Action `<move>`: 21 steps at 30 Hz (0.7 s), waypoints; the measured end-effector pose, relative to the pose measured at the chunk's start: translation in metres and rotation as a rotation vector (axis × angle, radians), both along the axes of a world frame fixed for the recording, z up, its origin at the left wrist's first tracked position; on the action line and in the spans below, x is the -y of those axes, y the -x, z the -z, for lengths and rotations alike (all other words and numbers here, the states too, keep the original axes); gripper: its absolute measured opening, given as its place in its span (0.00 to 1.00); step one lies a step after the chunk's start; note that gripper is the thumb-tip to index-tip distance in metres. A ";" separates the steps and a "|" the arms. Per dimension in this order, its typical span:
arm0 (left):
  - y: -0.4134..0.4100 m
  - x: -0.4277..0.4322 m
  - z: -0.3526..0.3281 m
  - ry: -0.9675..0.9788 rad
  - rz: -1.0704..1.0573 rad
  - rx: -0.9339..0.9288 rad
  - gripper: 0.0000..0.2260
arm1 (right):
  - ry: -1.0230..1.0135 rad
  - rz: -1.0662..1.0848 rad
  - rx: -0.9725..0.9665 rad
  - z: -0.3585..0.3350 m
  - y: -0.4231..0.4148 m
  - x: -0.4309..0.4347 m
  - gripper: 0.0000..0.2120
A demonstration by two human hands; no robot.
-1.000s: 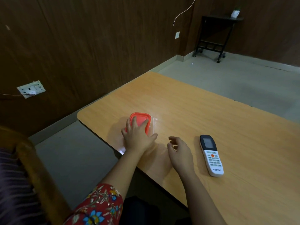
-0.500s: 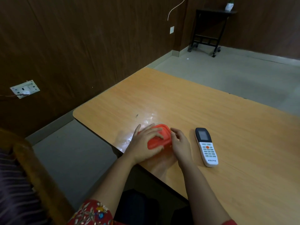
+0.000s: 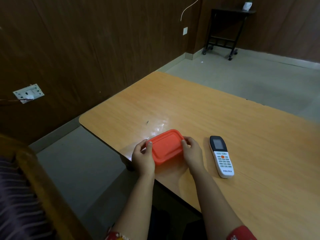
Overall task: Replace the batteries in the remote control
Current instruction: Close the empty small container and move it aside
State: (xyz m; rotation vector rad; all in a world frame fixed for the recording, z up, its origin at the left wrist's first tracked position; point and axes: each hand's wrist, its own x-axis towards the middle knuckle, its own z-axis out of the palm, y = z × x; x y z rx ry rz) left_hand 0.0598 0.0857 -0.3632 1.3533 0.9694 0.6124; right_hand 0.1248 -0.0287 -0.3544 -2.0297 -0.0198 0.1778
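Note:
A small box with an orange lid [image 3: 165, 146] rests near the front edge of the wooden table [image 3: 216, 115]. My left hand [image 3: 142, 156] grips its left end and my right hand [image 3: 192, 153] grips its right end, thumbs on the lid's rim. The lid is on, so what is inside is hidden. A white remote control [image 3: 221, 156] with a dark screen end and an orange button lies face up on the table just right of my right hand, untouched. No batteries are in sight.
A wooden chair arm [image 3: 39, 184] stands at the left beside the table's corner. A wall socket [image 3: 28, 93] sits on the dark panelled wall. A black wheeled stand [image 3: 225, 32] is in the far corner on the grey floor.
The box has been slid from farther left on the table toward me and the remote. My right hand has come onto it, and both hands now hold its ends.

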 end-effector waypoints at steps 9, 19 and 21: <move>0.000 0.011 -0.016 -0.104 -0.045 0.085 0.10 | -0.136 -0.028 -0.070 -0.014 0.008 0.004 0.15; -0.004 0.009 -0.016 -0.098 0.110 0.008 0.20 | -0.276 0.001 -0.229 -0.031 0.012 0.014 0.17; -0.001 0.012 -0.019 -0.131 0.156 0.021 0.18 | -0.284 0.046 -0.284 -0.035 0.012 0.013 0.27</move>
